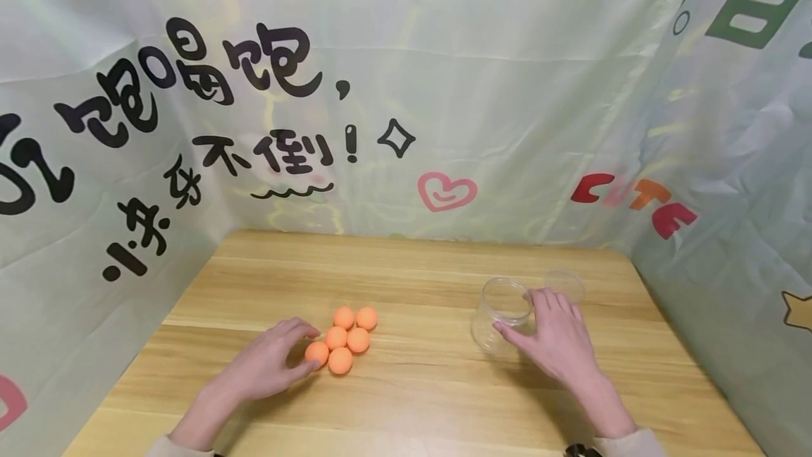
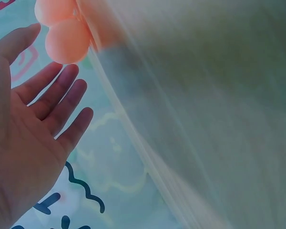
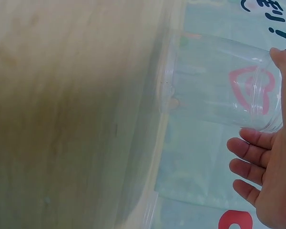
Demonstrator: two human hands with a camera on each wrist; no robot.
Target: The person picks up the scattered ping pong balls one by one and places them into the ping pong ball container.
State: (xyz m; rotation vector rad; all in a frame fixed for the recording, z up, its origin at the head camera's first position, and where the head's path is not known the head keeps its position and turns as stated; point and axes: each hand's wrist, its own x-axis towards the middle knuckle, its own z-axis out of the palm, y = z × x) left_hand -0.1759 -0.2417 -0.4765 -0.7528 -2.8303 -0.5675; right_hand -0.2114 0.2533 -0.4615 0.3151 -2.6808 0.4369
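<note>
Several orange ping-pong balls lie close together on the table, left of the middle. My left hand is at the group's left side, thumb and fingers spread about the nearest ball. In the left wrist view, the fingers of the left hand are fairly straight beside a ball; whether they touch it is hard to tell. Farther right, a clear jar stands upright, its mouth uncovered. My right hand holds it near the rim, thumb and index finger on opposite sides of the jar.
A clear round lid lies on the wooden table behind the right hand. Printed cloth hangs along the back and both sides of the table.
</note>
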